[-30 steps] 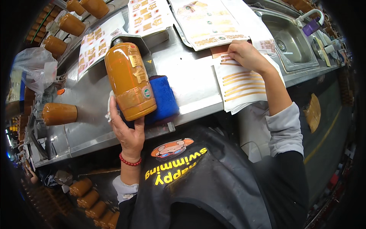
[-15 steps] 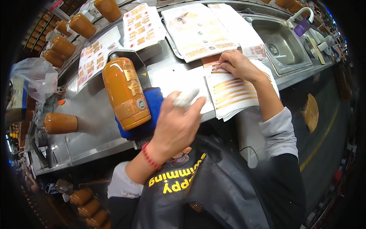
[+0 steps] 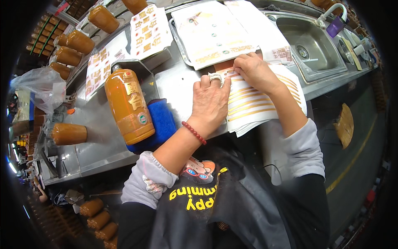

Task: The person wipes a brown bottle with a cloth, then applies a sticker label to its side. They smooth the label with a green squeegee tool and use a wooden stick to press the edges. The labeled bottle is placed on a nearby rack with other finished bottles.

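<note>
My left hand (image 3: 210, 99), a red bead bracelet at its wrist, holds a crumpled white cloth (image 3: 215, 76), its index finger at the upper left edge of a stack of sticker sheets (image 3: 261, 118) with gold strips. My right hand (image 3: 256, 74) is pinched at the top strip of that stack; its fingertips partly hide the gold strip sticker (image 3: 230, 72). To the left, a large amber bottle (image 3: 128, 108) with raised gold lettering lies tilted on a folded blue towel (image 3: 162, 120), its dark neck on a metal stand (image 3: 145, 81).
Printed label sheets (image 3: 149, 35) and a tray of white sheets (image 3: 215, 31) lie along the back. A steel sink (image 3: 317, 45) with a faucet (image 3: 336, 8) stands right. Amber jars (image 3: 68, 133) and a plastic bag (image 3: 43, 89) are at left.
My left hand has moved right and forward with the white cloth, from beside the bottle to the sticker sheets. My right hand stays at the top of the stack.
</note>
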`<state>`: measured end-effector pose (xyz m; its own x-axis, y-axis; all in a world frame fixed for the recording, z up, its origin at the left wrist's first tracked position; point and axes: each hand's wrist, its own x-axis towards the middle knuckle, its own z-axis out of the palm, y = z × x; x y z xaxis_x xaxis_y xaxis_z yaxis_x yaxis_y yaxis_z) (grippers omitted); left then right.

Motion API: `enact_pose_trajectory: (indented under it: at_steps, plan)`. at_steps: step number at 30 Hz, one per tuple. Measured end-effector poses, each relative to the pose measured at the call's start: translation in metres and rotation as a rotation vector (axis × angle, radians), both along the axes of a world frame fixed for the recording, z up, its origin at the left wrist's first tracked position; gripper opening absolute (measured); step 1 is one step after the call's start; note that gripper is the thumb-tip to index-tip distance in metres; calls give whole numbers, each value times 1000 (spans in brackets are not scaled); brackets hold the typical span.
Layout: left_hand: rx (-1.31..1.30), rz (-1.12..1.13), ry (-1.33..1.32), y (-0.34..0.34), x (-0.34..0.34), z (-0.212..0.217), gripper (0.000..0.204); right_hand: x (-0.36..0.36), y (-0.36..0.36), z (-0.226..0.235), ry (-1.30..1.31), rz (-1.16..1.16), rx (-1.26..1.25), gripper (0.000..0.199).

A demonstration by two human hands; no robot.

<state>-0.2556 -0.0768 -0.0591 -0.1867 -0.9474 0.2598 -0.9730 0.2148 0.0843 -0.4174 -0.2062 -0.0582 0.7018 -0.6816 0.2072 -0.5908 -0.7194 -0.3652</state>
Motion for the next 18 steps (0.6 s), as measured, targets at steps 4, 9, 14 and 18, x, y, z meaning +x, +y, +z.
enact_pose_trajectory:
  at_steps: [4, 9, 14, 18]
  plan:
    - [54, 2, -1, 1, 0, 1, 48, -2, 0, -7, -105, -45, -27, 3]
    - [30, -1, 27, 3, 2, 1, 47, -8, 2, 8, -278, -58, 98, 5]
    - [24, -12, 53, 3, 2, 2, 47, -22, 0, 29, -317, -124, 335, 9]
    - [29, -15, 66, 2, 2, 3, 48, -33, -12, 23, -368, -7, 294, 21]
